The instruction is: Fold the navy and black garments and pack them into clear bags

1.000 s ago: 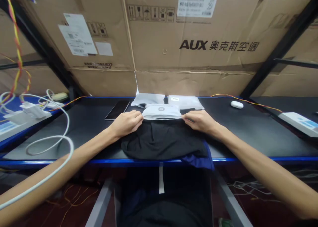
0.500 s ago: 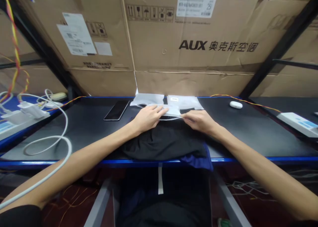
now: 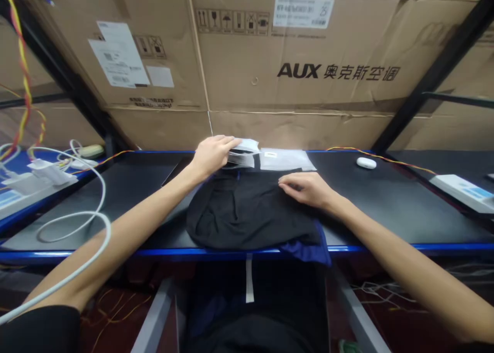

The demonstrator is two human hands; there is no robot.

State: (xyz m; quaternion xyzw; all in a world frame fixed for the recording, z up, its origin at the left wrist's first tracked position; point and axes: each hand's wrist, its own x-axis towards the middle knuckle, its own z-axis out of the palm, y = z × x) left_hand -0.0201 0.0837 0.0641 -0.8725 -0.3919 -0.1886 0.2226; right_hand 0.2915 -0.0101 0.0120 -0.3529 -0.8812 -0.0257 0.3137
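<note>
My left hand is closed on the edge of a whitish translucent pouch, tilted up at the back of the table. Under it lies another pale pouch, partly hidden by my hand. A black folded cloth with a blue part lies in front of me, its blue corner hanging over the table edge. My right hand rests at the cloth's upper right, fingers curled together, with nothing visible in them. Just behind is a flat translucent pouch with a small white label.
A dark phone is mostly covered by my left forearm. To the right are a white earphone case and a power strip. White cable loops across the left side. A large cardboard box stands behind the table.
My left hand has moved back and left, carrying the pouch off the black cloth. My right hand has let go of the pouch's edge and stayed nearly in place.
</note>
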